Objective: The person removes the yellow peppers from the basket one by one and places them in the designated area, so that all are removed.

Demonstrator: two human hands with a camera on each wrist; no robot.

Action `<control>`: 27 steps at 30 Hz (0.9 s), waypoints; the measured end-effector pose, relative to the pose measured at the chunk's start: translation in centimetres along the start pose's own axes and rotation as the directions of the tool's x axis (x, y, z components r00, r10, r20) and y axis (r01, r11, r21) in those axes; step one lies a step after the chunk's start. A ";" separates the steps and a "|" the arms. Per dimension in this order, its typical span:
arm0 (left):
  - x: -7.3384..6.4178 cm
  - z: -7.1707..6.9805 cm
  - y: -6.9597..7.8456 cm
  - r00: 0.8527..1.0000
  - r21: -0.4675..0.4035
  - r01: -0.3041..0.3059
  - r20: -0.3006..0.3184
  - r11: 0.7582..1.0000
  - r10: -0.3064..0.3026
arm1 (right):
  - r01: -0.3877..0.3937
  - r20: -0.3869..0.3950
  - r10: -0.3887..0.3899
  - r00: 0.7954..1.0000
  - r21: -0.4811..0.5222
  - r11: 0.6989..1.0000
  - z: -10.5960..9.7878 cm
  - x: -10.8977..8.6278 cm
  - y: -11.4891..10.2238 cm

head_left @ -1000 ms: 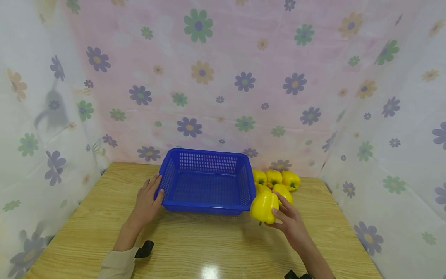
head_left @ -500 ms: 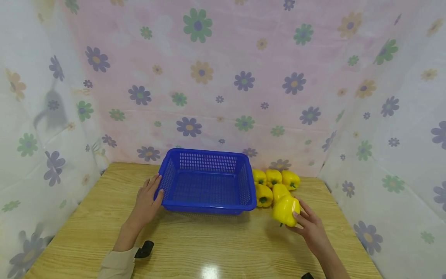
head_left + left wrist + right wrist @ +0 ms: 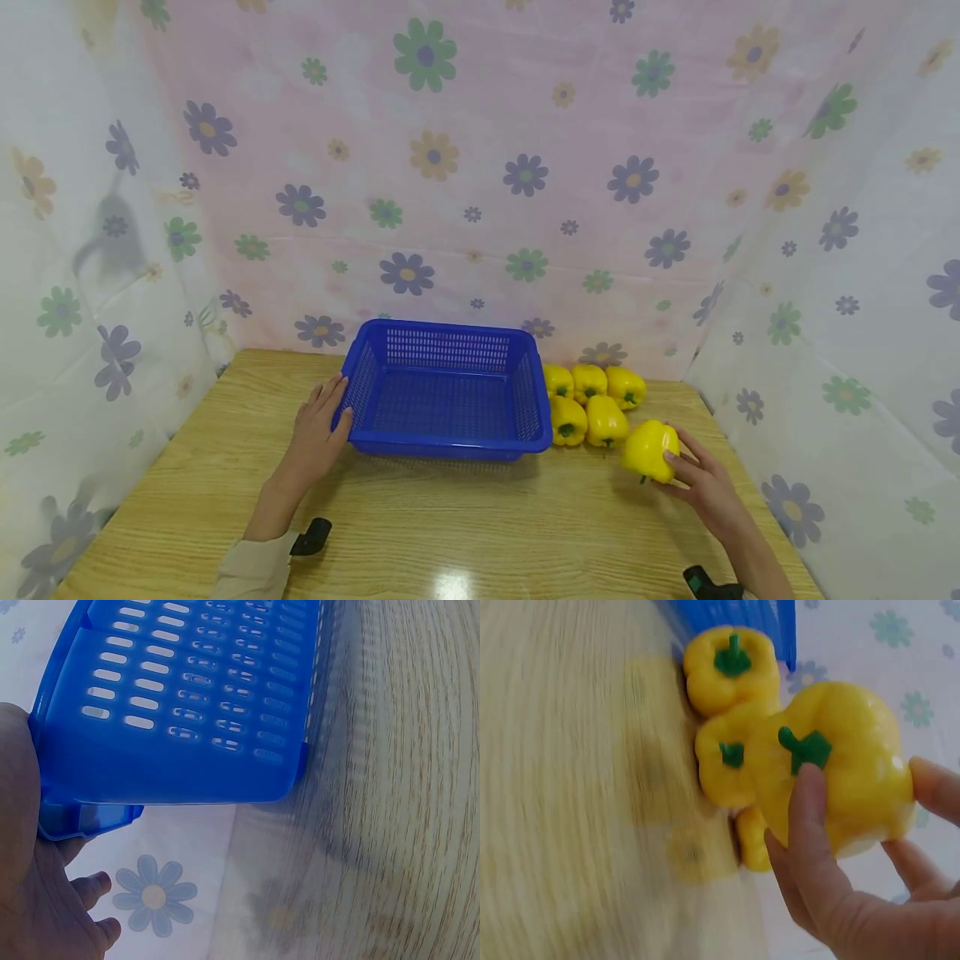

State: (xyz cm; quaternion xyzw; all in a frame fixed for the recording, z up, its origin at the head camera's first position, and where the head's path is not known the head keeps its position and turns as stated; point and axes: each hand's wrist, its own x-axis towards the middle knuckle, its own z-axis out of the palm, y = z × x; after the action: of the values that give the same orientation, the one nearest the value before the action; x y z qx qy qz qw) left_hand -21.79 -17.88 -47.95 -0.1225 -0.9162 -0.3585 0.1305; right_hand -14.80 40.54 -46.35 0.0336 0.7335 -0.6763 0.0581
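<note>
A yellow bell pepper (image 3: 651,451) with a green stem is gripped in my right hand (image 3: 703,479), its thumb and fingers around the sides. In the right wrist view, the held pepper (image 3: 832,765) has its stem end facing the camera. My left hand (image 3: 318,429) rests at the left rim of a blue plastic basket (image 3: 444,446), fingers relaxed along the edge. Seen from the left wrist, the slotted basket wall (image 3: 172,765) rises beside that hand (image 3: 52,900), with some fingertips off the rim.
Several more yellow bell peppers (image 3: 606,421) lie in two rows against the basket's right side. The wooden table (image 3: 420,533) ends at a flowered cloth wall (image 3: 480,242) behind, with cloth on both sides too.
My right hand has carried the bell pepper rightward, away from the basket and past the front row of peppers, which shows fully now. The left hand and basket stay put.
</note>
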 end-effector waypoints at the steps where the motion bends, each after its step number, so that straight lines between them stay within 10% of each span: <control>1: 0.0 0.0 0.0 1.000 0.001 0.000 0.000 1.000 0.000 | 0.013 0.021 -0.013 1.000 -0.008 1.000 -0.4 0.2 0.0; 27: 0.0 0.0 -0.1 1.000 -0.010 0.004 0.001 1.000 -0.004 | -0.035 0.217 0.110 0.970 -0.323 0.946 -5.0 6.5 -0.1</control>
State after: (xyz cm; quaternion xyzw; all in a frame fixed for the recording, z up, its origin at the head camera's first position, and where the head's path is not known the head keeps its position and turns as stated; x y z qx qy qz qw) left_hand -21.78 -17.97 -48.01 -0.1215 -0.9148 -0.3631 0.1286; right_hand -21.44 45.32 -46.76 -0.0282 0.8189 -0.5466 0.1729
